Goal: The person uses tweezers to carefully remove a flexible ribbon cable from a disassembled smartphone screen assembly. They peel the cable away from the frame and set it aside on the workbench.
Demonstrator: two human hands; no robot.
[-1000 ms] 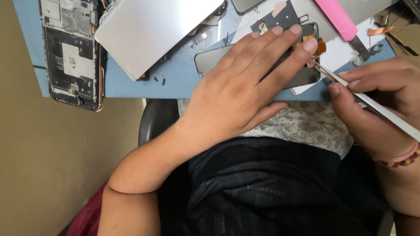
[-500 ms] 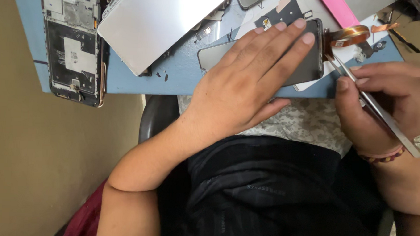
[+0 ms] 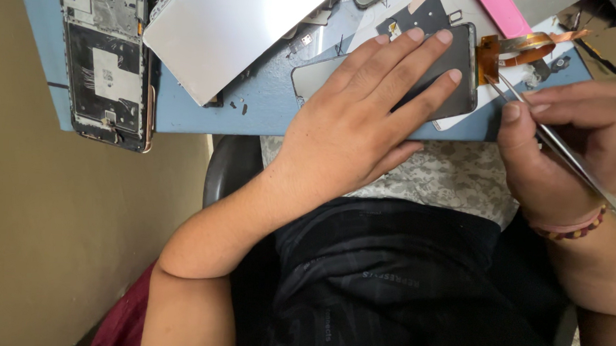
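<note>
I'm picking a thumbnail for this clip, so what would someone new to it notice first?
First, the left hand spread flat across a dark phone screen panel at the near edge of the blue work mat. Next, the right hand pointing thin metal tweezers at the panel's orange flex cable. At far left lies an opened phone frame, beside a silver panel.

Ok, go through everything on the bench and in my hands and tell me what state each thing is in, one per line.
Left hand: flat, pressing down on the dark screen panel.
Dark screen panel: lying flat on the blue mat, flex cable exposed.
Orange flex cable: loose, curling off the panel's end.
Right hand: gripping tweezers.
Tweezers: tips at the flex cable.
Phone frame: opened, internals showing.
Silver plate: lying apart.
</note>
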